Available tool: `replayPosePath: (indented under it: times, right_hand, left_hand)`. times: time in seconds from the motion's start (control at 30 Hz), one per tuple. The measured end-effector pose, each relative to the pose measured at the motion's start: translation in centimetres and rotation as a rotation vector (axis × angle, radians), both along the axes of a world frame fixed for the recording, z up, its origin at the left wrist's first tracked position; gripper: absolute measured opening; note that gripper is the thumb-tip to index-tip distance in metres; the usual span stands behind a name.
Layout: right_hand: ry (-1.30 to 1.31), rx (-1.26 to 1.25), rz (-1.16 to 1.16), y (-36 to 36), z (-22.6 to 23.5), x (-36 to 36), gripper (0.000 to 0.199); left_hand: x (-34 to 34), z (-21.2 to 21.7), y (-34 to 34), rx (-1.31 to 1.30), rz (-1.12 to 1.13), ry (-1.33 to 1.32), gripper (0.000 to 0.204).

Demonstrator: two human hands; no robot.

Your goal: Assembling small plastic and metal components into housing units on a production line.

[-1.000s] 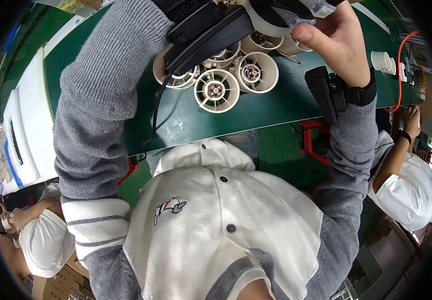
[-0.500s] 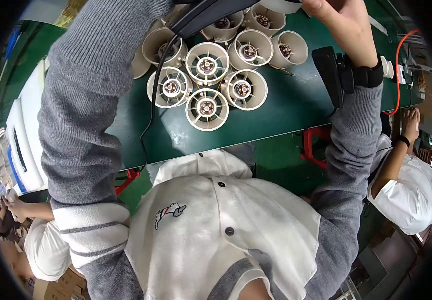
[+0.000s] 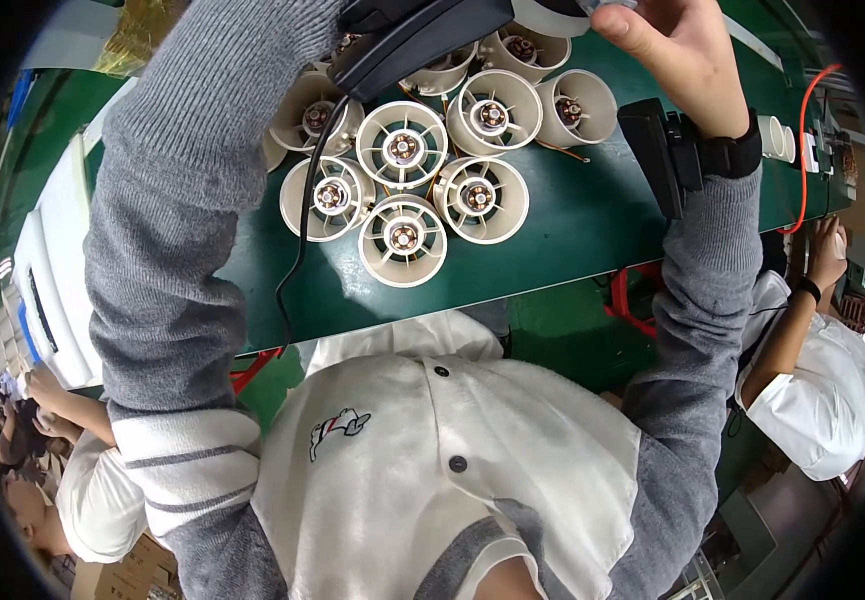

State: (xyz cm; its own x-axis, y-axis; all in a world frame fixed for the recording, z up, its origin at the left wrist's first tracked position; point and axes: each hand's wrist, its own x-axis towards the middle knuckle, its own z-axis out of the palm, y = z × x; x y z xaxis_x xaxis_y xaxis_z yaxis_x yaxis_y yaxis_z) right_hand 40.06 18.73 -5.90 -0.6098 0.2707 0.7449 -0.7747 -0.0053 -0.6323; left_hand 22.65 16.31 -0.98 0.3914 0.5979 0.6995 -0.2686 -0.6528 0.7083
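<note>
Right hand [image 3: 682,50], at one o'clock near the top rim, curled with thumb pointing left against a pale round plastic piece [image 3: 552,14] cut off by the edge; exact grip impossible to tell. Black wrist strap [image 3: 730,157] below it, with a black boxy device [image 3: 652,152] beside, over the bench. Left hand out of sight at twelve o'clock, hidden behind a black, smooth, wedge-shaped plastic tool [image 3: 414,35]; open or closed, impossible to tell. Thin black cable [image 3: 297,240] hanging from the tool, curving down past the bench edge at nine o'clock of the cluster.

Between the forearms, a cluster of cream, round, ribbed plastic fan housings [image 3: 402,240] with coppery motor cores, standing close together, rims touching, open ends up, on the smooth dark green bench top [image 3: 572,240]. Sleeves of grey knitted wool, left one [image 3: 162,250] striped white at the cuff band; white smooth vest with dark snap buttons [image 3: 432,470] at six o'clock.

At three o'clock, another person in a white shirt [image 3: 812,400], arm raised. Orange cord [image 3: 804,150] along the bench at two o'clock. At eight o'clock, a further person in white [image 3: 92,490].
</note>
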Motion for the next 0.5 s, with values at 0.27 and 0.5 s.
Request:
replayPosePath:
  times: [0.27, 0.5]
  right_hand:
    - [-0.644, 0.291, -0.626, -1.9, 2.2, 2.4, 0.086]
    - [-0.674, 0.266, -0.622, -2.4, 2.5, 2.6, 0.086]
  left_hand:
    - [0.7, -0.3, -0.3, 0.002, 0.029, 0.018, 0.051]
    - [0.6, -0.9, -0.6, -0.010, 0.067, 0.010, 0.052]
